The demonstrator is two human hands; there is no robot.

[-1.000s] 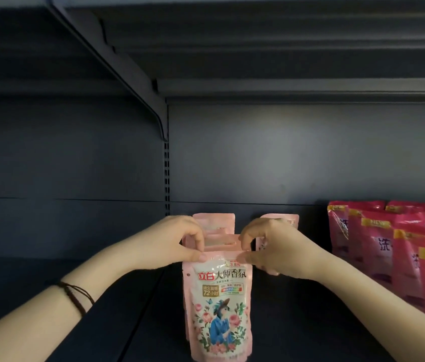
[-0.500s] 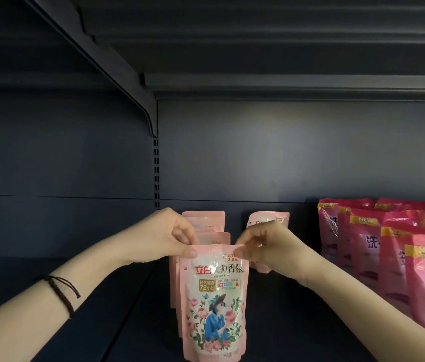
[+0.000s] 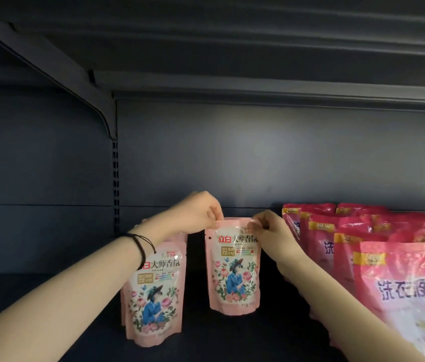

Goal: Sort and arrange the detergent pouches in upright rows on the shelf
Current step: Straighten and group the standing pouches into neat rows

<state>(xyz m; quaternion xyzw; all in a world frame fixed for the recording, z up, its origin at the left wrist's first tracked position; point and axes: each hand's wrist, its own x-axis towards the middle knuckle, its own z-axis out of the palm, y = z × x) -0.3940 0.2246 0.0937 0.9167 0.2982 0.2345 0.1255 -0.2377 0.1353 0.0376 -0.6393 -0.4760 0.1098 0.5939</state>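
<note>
Glossy pink floral pouch (image 3: 233, 273), upright, top corners pinched by the left hand (image 3: 196, 215) and right hand (image 3: 271, 229).

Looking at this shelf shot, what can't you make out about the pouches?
All head view.
Row behind the front pale pouch: count hidden by that pouch and the left forearm.
Held pouch: top corners covered by fingers of the left hand and right hand; whether its base touches the shelf is lost in shadow.
Dark pink pouches: blurred, cut off by the right edge.
</note>
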